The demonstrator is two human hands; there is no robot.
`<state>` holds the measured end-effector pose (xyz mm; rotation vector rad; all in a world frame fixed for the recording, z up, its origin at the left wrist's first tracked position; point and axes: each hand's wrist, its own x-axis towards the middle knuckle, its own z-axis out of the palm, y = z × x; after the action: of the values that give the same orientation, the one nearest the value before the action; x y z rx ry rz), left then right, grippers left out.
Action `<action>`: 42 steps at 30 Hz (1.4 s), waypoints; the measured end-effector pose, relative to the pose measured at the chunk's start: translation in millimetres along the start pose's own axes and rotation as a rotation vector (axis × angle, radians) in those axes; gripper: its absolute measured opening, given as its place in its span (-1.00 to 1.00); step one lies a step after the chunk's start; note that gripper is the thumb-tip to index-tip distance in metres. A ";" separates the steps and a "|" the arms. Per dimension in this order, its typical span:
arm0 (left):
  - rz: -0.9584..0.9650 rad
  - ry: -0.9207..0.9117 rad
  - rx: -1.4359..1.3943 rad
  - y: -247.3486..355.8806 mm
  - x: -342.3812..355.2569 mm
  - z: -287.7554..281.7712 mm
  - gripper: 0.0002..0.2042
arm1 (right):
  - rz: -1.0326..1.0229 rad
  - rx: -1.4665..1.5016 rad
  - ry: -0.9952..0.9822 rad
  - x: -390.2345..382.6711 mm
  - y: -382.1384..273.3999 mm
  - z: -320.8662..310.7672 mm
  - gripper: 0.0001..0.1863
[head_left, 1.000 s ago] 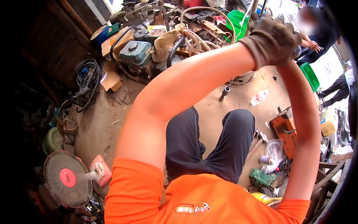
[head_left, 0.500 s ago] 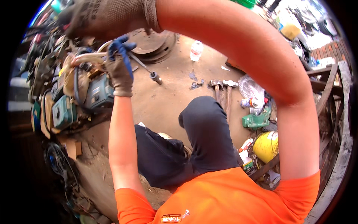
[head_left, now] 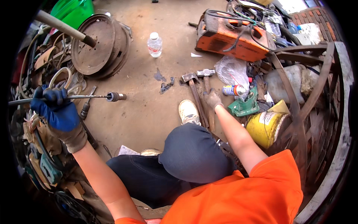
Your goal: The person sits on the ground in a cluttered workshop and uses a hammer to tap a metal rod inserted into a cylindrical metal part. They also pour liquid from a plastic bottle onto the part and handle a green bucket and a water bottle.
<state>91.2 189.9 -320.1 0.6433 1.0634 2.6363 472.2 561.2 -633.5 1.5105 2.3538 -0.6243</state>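
Note:
My left hand (head_left: 59, 114), in a grey glove with blue palm and fingers, is closed round a long thin metal bar. The socket (head_left: 116, 96) on the bar's right end points toward the middle of the floor. My right hand (head_left: 213, 98), in a grey-brown glove, reaches down to the floor with its fingers round the wooden handle of a hammer (head_left: 206, 73), just below its pale metal head. Alongside on the left lies a second hammer (head_left: 194, 91) with a darker head. A screwdriver-like tool (head_left: 86, 105) lies under the bar.
A rusty wheel rim (head_left: 93, 46) with a metal pipe (head_left: 61, 26) against it stands at the far left. Beyond are a green tub (head_left: 74, 13), a water bottle (head_left: 154, 45) and an orange machine (head_left: 233, 37). A spray can (head_left: 233, 90) and yellow bucket (head_left: 266, 128) lie right.
My right arm has come down from the upper left to the hammers at the right. My left hand has shifted left and nearer with the socket bar. The view has turned right.

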 end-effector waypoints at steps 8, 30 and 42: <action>-0.065 0.105 0.083 3.2 9.5 24.9 -0.68 | 0.191 0.107 -0.037 26.5 13.3 12.4 -0.36; 0.226 0.048 0.212 2.6 -3.4 75.7 -0.48 | -0.600 0.058 -0.322 -185.1 -298.5 -146.8 -0.38; 0.231 0.113 0.218 6.7 -6.5 87.7 -0.48 | -0.636 0.163 -0.323 -198.8 -319.7 -176.1 -0.49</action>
<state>138.5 235.5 -261.2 0.7057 1.4018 2.8042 264.8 375.5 -324.8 0.6081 2.5393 -1.1264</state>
